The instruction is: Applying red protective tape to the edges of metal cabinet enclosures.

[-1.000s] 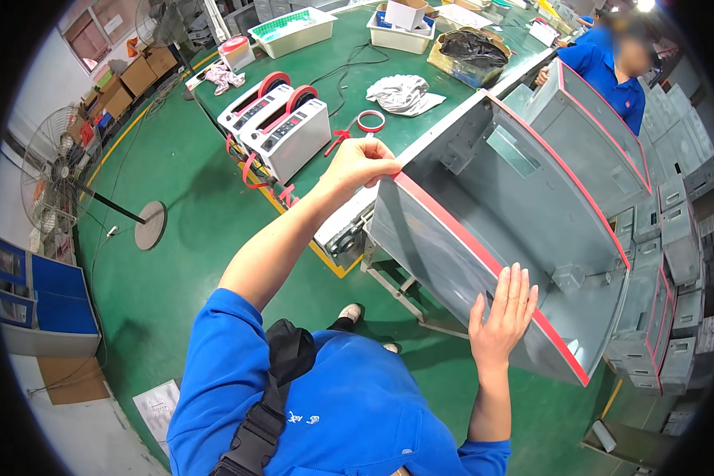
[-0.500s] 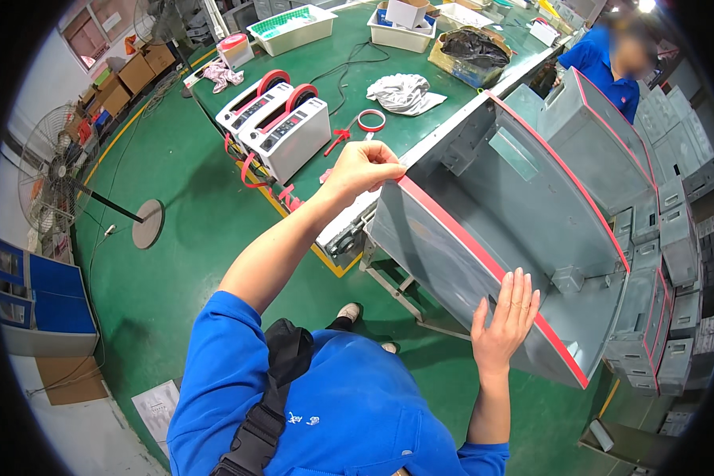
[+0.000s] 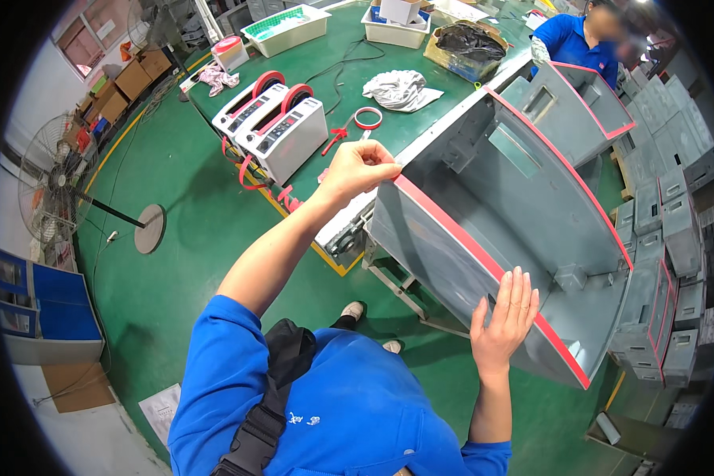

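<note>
L hand [image 3: 362, 168] is up at the near-left corner of the grey box [image 3: 508, 222], thumb + index pinched tight at the end of the red strip [image 3: 456, 230]; looks like they have the strip's tip, tho the exact grip is partly hidden by the fingers. R hand [image 3: 501, 321] is open, fingers straight & close together, thumb out to the side, laid over the near wall's top edge approx 2/3 of the way along; can't tell how hard it presses. Box lies btwn and beyond the hands, open side up, next to the green worktable [image 3: 293, 67], w/ its near wall toward the person and its far wall well past both hands. Strip runs the near edge from L fingertips, under/next to R hand, on to the near-right corner. To do this well, IMO: light, even pull at the L end so the strip lies straight, no twist; line it up w/ the edge before pressing; then smooth w/ flat R fingers in one direction, so no bubbles or creases. Go easy on the pull, b/c stretched tape may creep back at the corner. Watch fingertips on the sheet edge, prob. sharp.
</note>
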A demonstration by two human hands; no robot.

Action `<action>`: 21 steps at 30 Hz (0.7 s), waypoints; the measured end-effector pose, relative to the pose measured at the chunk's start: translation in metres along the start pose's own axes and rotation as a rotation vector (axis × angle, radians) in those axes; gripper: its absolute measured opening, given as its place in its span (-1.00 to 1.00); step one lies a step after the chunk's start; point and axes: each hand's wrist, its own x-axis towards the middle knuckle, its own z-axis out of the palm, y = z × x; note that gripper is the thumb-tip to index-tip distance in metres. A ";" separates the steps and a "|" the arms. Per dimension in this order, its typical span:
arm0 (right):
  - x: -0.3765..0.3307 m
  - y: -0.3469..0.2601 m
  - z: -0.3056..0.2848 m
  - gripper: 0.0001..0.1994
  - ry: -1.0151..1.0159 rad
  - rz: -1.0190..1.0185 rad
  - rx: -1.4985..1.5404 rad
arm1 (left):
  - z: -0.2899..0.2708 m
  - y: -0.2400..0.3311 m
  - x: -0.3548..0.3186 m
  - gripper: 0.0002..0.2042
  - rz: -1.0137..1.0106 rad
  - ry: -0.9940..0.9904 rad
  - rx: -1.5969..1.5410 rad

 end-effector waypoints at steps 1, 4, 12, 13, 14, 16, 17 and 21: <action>0.000 0.000 0.000 -0.55 0.000 0.001 -0.004 | 0.000 0.000 0.000 -0.88 -0.008 -0.002 0.001; 0.001 -0.001 0.002 -0.56 0.001 0.006 -0.008 | 0.001 0.002 -0.002 -0.83 -0.015 0.019 0.004; 0.005 -0.007 0.007 -0.57 0.004 0.059 -0.034 | -0.016 -0.016 0.005 -0.53 -0.112 0.075 -0.270; 0.005 -0.008 0.007 -0.56 0.000 0.075 -0.047 | -0.024 -0.026 0.011 -0.54 -0.131 0.077 -0.348; 0.004 -0.009 0.009 -0.56 0.001 0.096 -0.036 | -0.033 -0.031 0.014 -0.58 -0.138 0.090 -0.384; 0.008 -0.019 0.014 -0.56 0.014 0.158 -0.081 | -0.048 -0.040 0.021 -0.62 -0.158 0.093 -0.299; 0.011 -0.025 0.017 -0.56 0.017 0.188 -0.104 | -0.054 -0.044 0.023 -0.64 -0.169 0.094 -0.257; 0.057 -0.086 0.051 -0.62 0.028 0.115 -0.029 | -0.072 -0.051 0.030 -0.71 -0.094 0.028 -0.138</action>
